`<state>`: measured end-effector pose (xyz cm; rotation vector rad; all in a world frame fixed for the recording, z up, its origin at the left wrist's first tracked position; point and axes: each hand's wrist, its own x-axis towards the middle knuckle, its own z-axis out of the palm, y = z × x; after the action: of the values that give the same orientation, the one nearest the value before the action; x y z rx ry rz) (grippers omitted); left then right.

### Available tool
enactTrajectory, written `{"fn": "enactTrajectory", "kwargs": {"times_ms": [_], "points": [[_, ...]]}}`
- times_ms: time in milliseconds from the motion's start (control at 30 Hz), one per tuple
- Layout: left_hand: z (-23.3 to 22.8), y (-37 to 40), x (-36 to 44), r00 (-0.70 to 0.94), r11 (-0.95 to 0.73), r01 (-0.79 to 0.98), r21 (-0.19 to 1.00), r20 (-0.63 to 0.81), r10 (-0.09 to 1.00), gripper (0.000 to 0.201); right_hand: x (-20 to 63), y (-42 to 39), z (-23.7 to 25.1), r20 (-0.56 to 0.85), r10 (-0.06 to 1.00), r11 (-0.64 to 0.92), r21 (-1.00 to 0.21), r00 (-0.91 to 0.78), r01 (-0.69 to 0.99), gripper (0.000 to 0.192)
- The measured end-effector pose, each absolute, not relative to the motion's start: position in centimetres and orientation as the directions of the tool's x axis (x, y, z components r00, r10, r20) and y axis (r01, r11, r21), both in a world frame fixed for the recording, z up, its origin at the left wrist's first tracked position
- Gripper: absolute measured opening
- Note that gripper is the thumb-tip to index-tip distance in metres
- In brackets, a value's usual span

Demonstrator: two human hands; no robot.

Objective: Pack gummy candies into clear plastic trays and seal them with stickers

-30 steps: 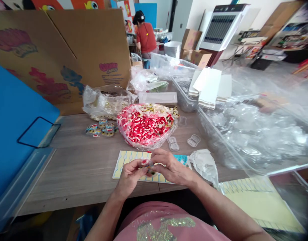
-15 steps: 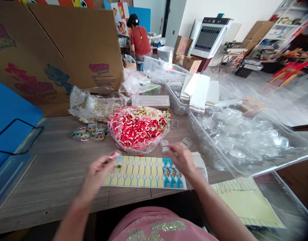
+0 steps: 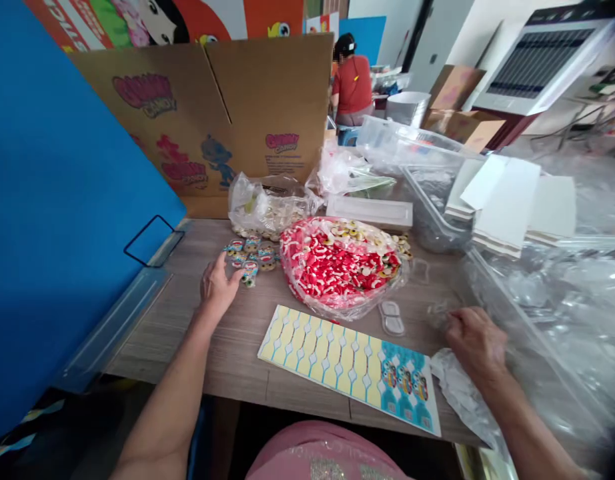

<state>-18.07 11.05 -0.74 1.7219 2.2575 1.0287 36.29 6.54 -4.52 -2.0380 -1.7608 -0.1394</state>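
My left hand [image 3: 219, 285] is at the left, thumb and fingers apart, beside a cluster of small labelled candy packs [image 3: 265, 255]. Its fingertips are close to the nearest pack [image 3: 248, 270]. At the right, my right hand [image 3: 478, 341] is curled, with a clear plastic case [image 3: 439, 311] at its fingertips, blurred. Between my hands lies a sticker sheet [image 3: 327, 357], yellow backing showing over most of it and blue printed labels at its right end. Behind the sheet sits a bag of red and white gummies [image 3: 332, 267]. An open clear case [image 3: 391, 318] lies beside that bag.
Clear bins [image 3: 532, 353] of plastic cases stand at the right, with white cards [image 3: 507, 200] on top. A large cardboard box [image 3: 267, 87] and a blue panel [image 3: 77, 167] bound the left and back. Crumpled white paper [image 3: 462, 393] lies near my right wrist. Another person [image 3: 353, 83] sits beyond.
My left hand has moved left from above the sheet to the packs, and the pack it held is out of its grip. My right hand has moved right, off the sheet. The view has turned left.
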Motion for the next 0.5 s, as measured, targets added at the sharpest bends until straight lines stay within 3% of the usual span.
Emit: {"fn": "enactTrajectory", "kwargs": {"times_ms": [67,133,167,200,233,300,400,500], "points": [[-0.1,9.0,-15.7,-0.424,0.079,0.706,0.704,0.331,0.843,0.057,36.3,6.5,-3.5,0.493,0.843,-0.036,-0.349,0.216,0.936,0.019],[0.7,6.6,-11.4,-0.438,0.026,0.424,0.905,0.180,0.881,0.054,34.3,5.6,-1.7,0.576,0.792,0.078,-0.425,0.203,0.902,0.018],[1.2,5.4,-8.8,-0.341,0.037,0.213,0.976,0.038,0.939,0.055,32.5,5.0,-0.7,0.589,0.791,0.147,-0.443,0.163,0.884,0.016],[1.5,4.1,-6.0,-0.129,0.098,-0.010,0.995,-0.098,0.987,0.057,30.3,4.3,0.1,0.593,0.798,0.214,-0.444,0.106,0.870,0.014],[1.7,3.0,-3.2,0.107,0.183,-0.192,0.964,-0.164,0.981,0.063,27.9,3.7,0.6,0.587,0.810,0.313,-0.442,0.007,0.841,0.013],[1.7,1.7,1.8,0.348,0.306,-0.404,0.862,-0.164,0.923,0.070,23.3,2.5,1.0,0.537,0.807,0.516,-0.441,-0.244,0.735,0.018],[0.5,1.9,5.5,0.255,0.348,-0.511,0.786,-0.247,0.935,0.059,19.9,2.6,0.8,0.396,0.841,0.538,-0.538,-0.370,0.649,0.023],[-0.3,3.3,4.9,0.162,0.364,-0.478,0.799,-0.327,0.931,0.051,20.7,5.8,0.9,0.297,0.920,0.385,-0.577,-0.254,0.720,0.026]]}}
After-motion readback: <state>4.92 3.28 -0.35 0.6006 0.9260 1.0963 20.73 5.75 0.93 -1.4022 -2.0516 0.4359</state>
